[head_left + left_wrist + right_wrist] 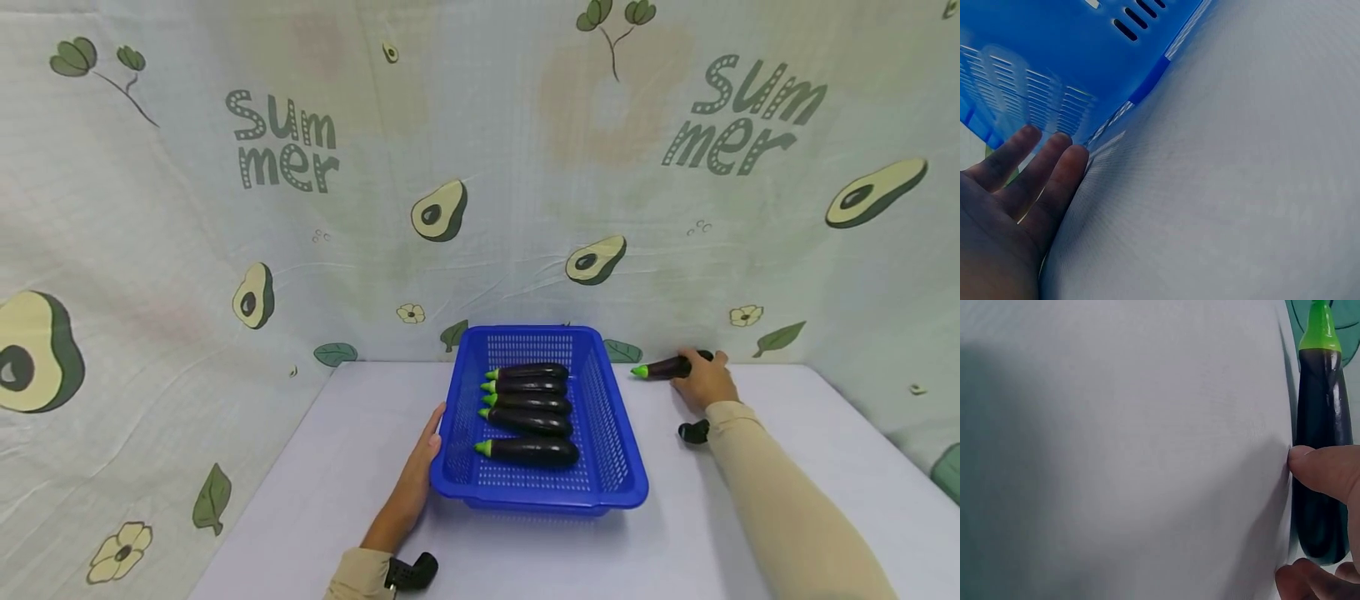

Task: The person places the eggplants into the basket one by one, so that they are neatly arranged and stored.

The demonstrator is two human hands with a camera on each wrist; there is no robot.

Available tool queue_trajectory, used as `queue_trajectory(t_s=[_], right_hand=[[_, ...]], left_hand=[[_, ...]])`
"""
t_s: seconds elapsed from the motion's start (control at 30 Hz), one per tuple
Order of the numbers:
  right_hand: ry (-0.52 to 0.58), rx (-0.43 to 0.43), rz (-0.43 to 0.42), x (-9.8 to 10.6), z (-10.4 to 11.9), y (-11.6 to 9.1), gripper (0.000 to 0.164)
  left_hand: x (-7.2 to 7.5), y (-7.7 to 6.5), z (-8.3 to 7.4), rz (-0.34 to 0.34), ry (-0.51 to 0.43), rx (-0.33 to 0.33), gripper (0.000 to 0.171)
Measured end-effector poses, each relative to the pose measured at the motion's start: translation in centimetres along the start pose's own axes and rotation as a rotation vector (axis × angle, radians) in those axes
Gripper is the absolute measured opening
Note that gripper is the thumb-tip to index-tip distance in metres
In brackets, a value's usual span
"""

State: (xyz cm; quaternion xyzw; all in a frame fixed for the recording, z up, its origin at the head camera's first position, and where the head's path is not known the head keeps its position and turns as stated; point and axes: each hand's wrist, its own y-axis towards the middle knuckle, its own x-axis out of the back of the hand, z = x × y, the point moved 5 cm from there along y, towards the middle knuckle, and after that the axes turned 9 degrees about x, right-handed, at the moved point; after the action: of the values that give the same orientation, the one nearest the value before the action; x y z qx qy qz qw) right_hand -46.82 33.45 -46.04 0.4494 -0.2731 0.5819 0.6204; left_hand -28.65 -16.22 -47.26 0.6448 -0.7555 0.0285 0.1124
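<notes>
A blue plastic basket (517, 497) stands mid-table, with several dark eggplants (532, 452) lying crosswise inside, their green stem ends to the left. My left hand (416, 471) is at its left side. In the left wrist view, the outstretched fingers (1063, 172) reach the slotted wall of the basket (1054, 31). Over at the back right, my right hand (707, 383) grips another eggplant (663, 369) with its stem toward the basket. The right wrist view shows the thumb (1322, 467) laid across this eggplant (1322, 406) and the other fingers near its blunt end.
A white cloth covers the table (360, 442). Behind it hangs a printed curtain (510, 275) with avocados and lettering, right along the table's back edge. Each wrist wears a small black camera, such as the right one (693, 432).
</notes>
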Motion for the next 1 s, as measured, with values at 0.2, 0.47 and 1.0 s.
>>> queue_trajectory(t_s=[0.2,0.47,1.0], right_hand=[[-0.044,0.047,-0.030,-0.2,0.0,0.2,0.059],[-0.035,0.048,-0.089,0.3,0.4,-0.1,0.057],[0.019,0.090,-0.148,0.9,0.2,-0.8,0.056]], left_hand=[[0.0,-0.2,0.1,-0.007,0.004,0.009,0.055],[0.0,0.0,-0.1,-0.008,0.000,0.009,0.055],[-0.1,0.0,-0.4,-0.015,0.001,-0.013,0.054]])
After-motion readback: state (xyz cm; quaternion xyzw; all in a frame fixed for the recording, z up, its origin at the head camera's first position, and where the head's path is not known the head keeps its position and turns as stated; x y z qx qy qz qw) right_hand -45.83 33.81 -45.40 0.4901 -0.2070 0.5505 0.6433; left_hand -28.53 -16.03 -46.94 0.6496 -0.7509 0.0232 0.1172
